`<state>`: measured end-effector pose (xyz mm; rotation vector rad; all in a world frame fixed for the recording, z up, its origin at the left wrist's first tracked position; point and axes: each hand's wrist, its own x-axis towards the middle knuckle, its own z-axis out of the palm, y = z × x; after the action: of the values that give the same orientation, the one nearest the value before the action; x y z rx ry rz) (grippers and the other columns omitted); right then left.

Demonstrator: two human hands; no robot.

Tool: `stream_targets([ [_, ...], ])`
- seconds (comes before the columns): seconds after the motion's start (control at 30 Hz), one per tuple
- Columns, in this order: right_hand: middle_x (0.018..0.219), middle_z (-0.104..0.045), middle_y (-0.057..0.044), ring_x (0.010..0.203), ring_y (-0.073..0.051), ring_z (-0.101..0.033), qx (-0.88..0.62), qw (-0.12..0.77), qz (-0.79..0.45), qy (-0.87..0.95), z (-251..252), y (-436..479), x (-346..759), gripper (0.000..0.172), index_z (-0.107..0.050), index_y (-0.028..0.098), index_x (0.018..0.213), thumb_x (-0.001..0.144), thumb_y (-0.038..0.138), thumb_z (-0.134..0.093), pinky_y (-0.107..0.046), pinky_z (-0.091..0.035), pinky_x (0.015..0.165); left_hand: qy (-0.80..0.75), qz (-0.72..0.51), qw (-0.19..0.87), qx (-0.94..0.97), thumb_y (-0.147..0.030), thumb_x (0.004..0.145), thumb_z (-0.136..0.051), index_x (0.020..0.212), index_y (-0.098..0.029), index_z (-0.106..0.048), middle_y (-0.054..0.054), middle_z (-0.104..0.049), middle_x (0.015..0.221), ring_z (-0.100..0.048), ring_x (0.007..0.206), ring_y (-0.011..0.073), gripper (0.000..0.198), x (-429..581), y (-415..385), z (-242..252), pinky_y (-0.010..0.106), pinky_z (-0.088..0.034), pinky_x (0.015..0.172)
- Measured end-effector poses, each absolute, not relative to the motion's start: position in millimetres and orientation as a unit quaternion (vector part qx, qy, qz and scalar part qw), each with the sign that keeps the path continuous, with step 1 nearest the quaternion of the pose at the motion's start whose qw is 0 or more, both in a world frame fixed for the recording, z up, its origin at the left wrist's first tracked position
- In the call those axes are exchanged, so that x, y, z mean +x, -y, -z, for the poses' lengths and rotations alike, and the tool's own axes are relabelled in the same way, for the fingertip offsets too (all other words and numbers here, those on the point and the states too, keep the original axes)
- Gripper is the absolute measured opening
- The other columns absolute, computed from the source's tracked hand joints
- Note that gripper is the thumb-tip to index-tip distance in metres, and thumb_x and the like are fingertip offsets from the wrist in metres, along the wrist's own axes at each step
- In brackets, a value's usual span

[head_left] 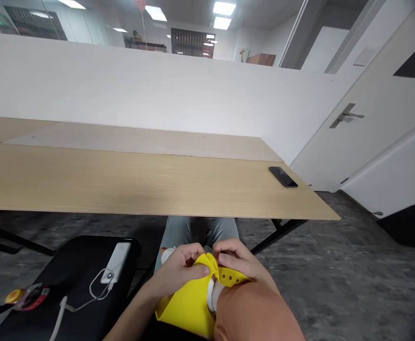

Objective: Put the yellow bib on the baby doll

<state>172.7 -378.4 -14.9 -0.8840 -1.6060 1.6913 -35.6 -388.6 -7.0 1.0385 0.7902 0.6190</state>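
Note:
A baby doll (257,312) lies across my lap, the back of its bald head toward me and a white collar at its neck. Around the neck is a yellow bib (188,305), whose strap has a row of round holes. My left hand (181,270) is closed on the bib near the neck, its thumb pressed on the yellow material. On the other side, my right hand (241,258) pinches the strap end, fingers curled close to the left ones. Whether the strap is fastened cannot be seen, as the fingers partly cover it.
Ahead stands a wooden table (139,182) with a black phone (283,176) near its right end. To my left, a black chair seat (83,265) holds a white power bank (116,263) with a cable and a tape roll (33,297). A door (377,109) is at right.

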Motion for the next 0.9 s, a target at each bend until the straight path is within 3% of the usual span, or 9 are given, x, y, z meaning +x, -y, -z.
stream_targets([
  [0.13,0.063,-0.039,0.0,0.061,-0.01,-0.037,-0.326,0.294,-0.605,0.665,18.1,374.1,171.5,0.05,-0.049,0.014,0.067,0.083,0.061,-0.057,-0.023,-0.027,0.055,-0.369,-0.289,0.718,0.514,-0.028,0.071,-0.072,0.071,-0.015,-0.054,-0.004,-0.056,0.065,-0.045,0.057,0.0073,0.022,-31.9,389.4,6.4,0.019,-0.033,0.054],
  [0.37,0.062,-0.033,0.001,0.061,-0.008,-0.032,-0.337,0.267,-0.612,0.664,23.7,370.9,168.5,0.046,-0.04,0.015,0.062,0.089,0.048,-0.055,-0.023,-0.023,0.053,-0.362,-0.295,0.713,0.523,-0.034,0.076,-0.07,0.082,-0.017,-0.055,-0.004,-0.053,0.069,-0.044,0.06,0.008,0.023,-35.0,388.7,7.3,0.018,-0.031,0.055],
  [0.6,0.062,-0.032,0.002,0.059,-0.007,-0.03,-0.344,0.31,-0.641,0.612,32.1,378.0,170.5,0.044,-0.04,0.014,0.063,0.089,0.046,-0.058,-0.023,-0.021,0.052,-0.371,-0.26,0.698,0.555,-0.048,0.077,-0.068,0.065,-0.016,-0.048,-0.005,-0.04,0.064,-0.034,0.059,0.0075,0.04,-32.2,388.7,4.4,0.019,-0.024,0.052],
  [0.9,0.061,-0.037,0.001,0.057,-0.008,-0.035,-0.348,0.322,-0.663,0.579,36.8,380.1,171.5,0.044,-0.044,0.014,0.066,0.087,0.049,-0.059,-0.022,-0.022,0.051,-0.362,-0.255,0.721,0.533,-0.044,0.081,-0.066,0.075,-0.015,-0.059,-0.002,-0.053,0.071,-0.044,0.064,0.0093,0.03,-33.6,390.2,-1.4,0.02,-0.032,0.057],
])
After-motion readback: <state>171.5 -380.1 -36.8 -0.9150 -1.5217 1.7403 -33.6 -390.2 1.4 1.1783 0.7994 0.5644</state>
